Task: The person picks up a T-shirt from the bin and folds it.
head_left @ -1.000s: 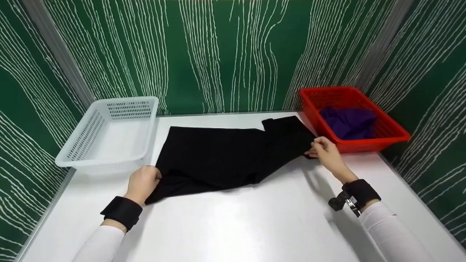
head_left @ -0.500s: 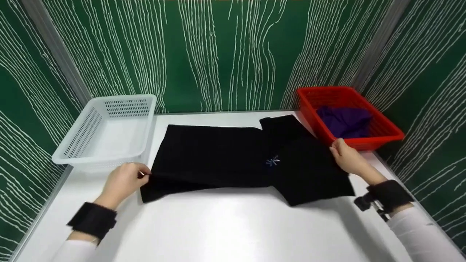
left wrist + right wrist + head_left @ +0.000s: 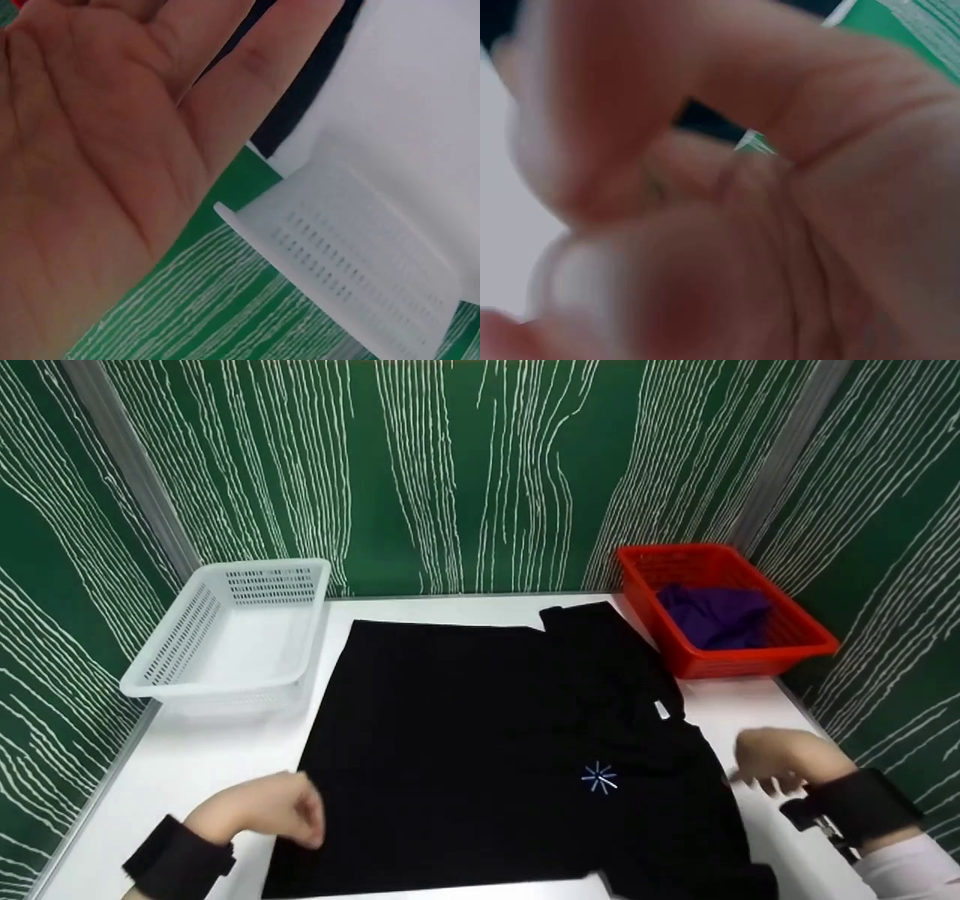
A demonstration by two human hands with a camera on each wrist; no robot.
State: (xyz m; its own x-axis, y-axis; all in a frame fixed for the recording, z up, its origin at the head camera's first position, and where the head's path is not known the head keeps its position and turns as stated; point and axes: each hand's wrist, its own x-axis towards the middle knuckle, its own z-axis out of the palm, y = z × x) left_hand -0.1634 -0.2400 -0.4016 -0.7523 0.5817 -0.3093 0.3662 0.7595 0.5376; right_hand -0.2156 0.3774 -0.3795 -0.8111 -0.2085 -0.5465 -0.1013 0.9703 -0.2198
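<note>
A black short-sleeved shirt [image 3: 465, 735] lies spread on the white table, its hem to the left and its collar to the right. It bears a white starburst print [image 3: 599, 778] and a small white label [image 3: 661, 709] at the neck. My left hand [image 3: 274, 808] hovers over the hem side with nothing in it; the left wrist view shows its bare palm [image 3: 97, 150] and extended fingers. Just off the shirt's right edge is my right hand [image 3: 787, 757], blurred. Its fingers [image 3: 607, 112] curl loosely in the right wrist view, and no cloth shows between them.
A white perforated basket [image 3: 319, 607] stands at the back left with nothing in it. At the back right, a red basket [image 3: 757, 658] holds a purple cloth [image 3: 716, 616]. Green walls [image 3: 480, 472] with white lines enclose the table [image 3: 420, 607].
The shirt's near half has been unfolded towards me, so its label shows and its print lies nearer. Both hands have let go and moved nearer, the right also further right.
</note>
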